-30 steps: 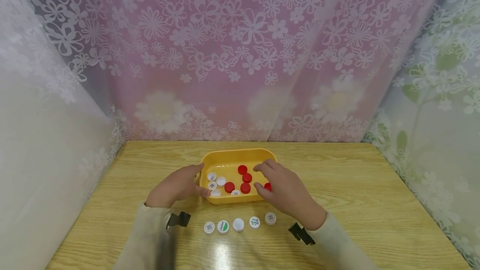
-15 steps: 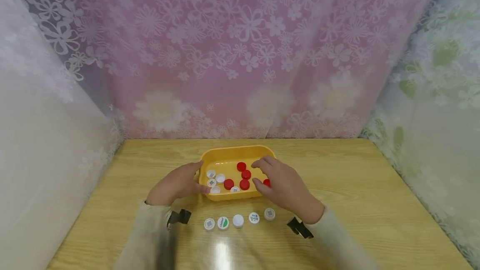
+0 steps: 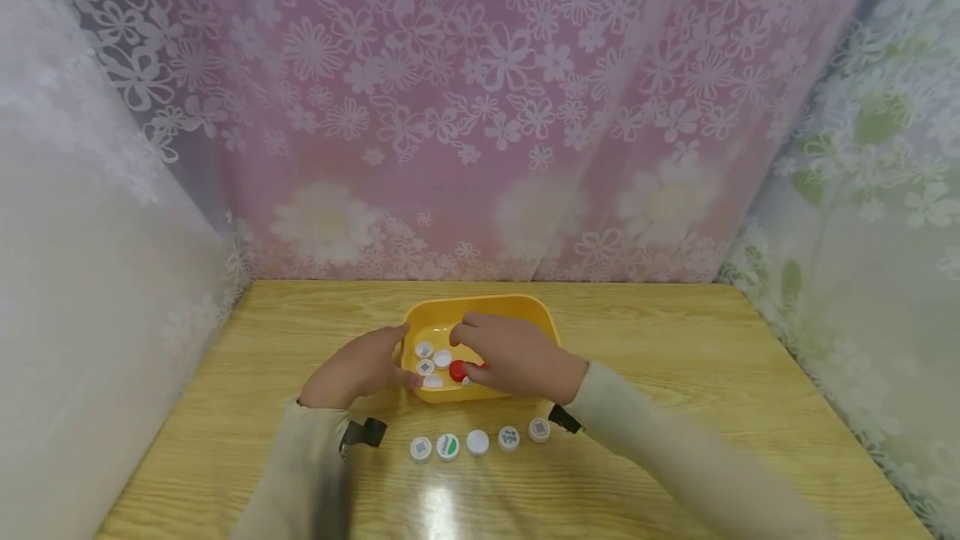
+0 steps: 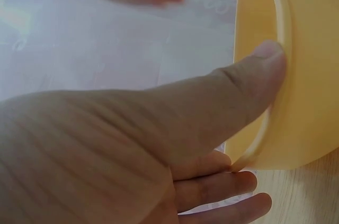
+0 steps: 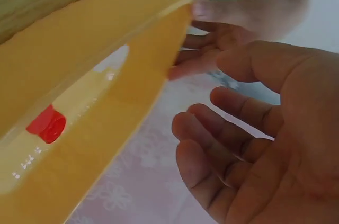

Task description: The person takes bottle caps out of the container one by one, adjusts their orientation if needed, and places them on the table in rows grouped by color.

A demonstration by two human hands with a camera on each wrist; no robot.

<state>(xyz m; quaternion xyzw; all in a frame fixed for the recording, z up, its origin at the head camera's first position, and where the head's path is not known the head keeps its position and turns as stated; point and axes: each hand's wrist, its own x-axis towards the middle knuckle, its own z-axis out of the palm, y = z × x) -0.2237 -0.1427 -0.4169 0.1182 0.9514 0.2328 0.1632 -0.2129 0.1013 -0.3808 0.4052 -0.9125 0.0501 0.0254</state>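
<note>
A yellow plastic tray (image 3: 438, 312) stands on the table with bottle caps inside. My left hand (image 3: 356, 369) grips its left end, the thumb (image 4: 267, 62) against the rim in the left wrist view and the fingers reaching round the end. Several white caps (image 3: 442, 358) lie in the tray's left part, beside a red cap (image 3: 457, 371). Over the tray hovers my right hand (image 3: 513, 352), hiding most of the tray's right side. In the right wrist view its fingers (image 5: 192, 166) are loosely bent with nothing in them, and another view of a red cap (image 5: 47, 123) appears inside the tray.
In front of the tray, a row of several white caps (image 3: 477, 442) lies on the wooden table (image 3: 645, 315). A pink floral curtain (image 3: 480, 190) closes off the back, and pale floral cloths hang on both sides.
My right hand has moved left across the tray, from its right end to above the middle, covering several red caps. The left hand keeps its grip on the tray.
</note>
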